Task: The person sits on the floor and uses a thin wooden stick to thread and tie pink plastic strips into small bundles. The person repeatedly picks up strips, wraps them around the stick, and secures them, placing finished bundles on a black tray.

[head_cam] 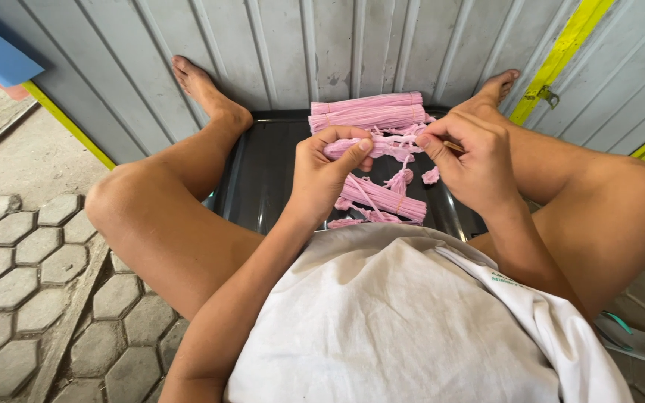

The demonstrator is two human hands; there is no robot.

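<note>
Left hand: my left hand (328,166) is closed around a small bunch of pink strings (371,145), thumb pressed on top.
Right hand: my right hand (472,157) pinches the other end of that bunch with its fingertips; I see a thin stick-like thing there, but I cannot tell what it is.
Bunch: it sits between my two hands, held up above the black tray (263,172).
Tray: it lies on the ground between my legs.
Big bundle: a neat pink bundle (367,112) lies at the far end of the tray.
Other bundle: a smaller pink bundle (382,198) lies under my hands.
Wall: a grey ribbed wall (300,45) stands behind the tray.
</note>
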